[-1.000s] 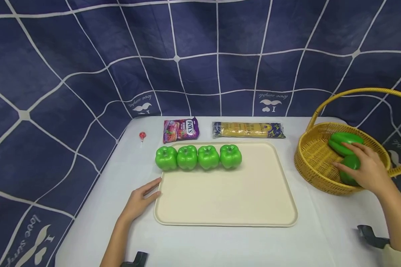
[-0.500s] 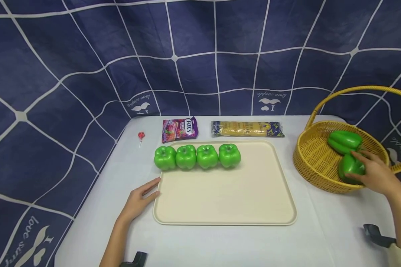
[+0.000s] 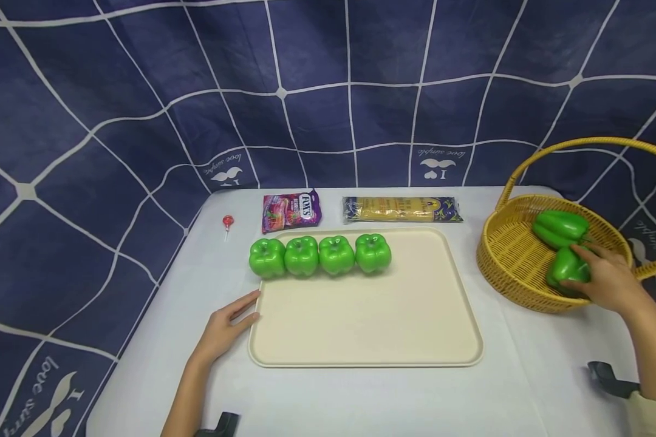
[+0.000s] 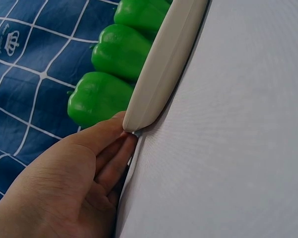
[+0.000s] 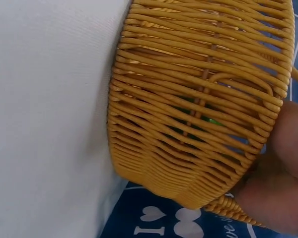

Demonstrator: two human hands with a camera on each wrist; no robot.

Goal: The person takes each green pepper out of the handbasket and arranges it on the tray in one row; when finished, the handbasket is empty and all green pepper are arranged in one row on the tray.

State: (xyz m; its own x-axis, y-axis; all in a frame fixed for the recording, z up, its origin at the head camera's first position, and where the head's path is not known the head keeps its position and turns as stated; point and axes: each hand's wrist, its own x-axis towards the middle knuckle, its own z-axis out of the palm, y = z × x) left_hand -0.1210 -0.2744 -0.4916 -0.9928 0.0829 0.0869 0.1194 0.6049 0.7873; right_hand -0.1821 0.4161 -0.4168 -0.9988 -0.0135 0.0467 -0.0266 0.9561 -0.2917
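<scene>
In the head view, my right hand point(image 3: 612, 280) reaches into the yellow wicker basket point(image 3: 505, 285) and grips a green bell pepper point(image 3: 564, 271), with thumb and fingers on either side. Another green bell pepper point(image 3: 562, 228) lies behind it in the basket. From the right wrist, the basket wall point(image 5: 188, 99) hides most of the pepper, and only part of the hand point(image 5: 283, 173) shows. My left hand point(image 3: 221, 332) touches the left edge of the cream tray point(image 3: 366, 321) with fairly straight fingers. Several green bell peppers point(image 3: 336, 255) stand in a row along the tray's back left.
Behind the tray lie a purple candy bag point(image 3: 291, 211) and a long pack of noodles point(image 3: 401, 209). A red lollipop point(image 3: 228, 221) is at the back left. The basket's tall handle point(image 3: 590, 141) arches over its opening. A blue checked cloth point(image 3: 317, 91) hangs behind.
My right hand has closed its fingers around the front pepper in the basket, which has turned slightly and now shows more. The left hand keeps its place at the tray; the view shifts slightly.
</scene>
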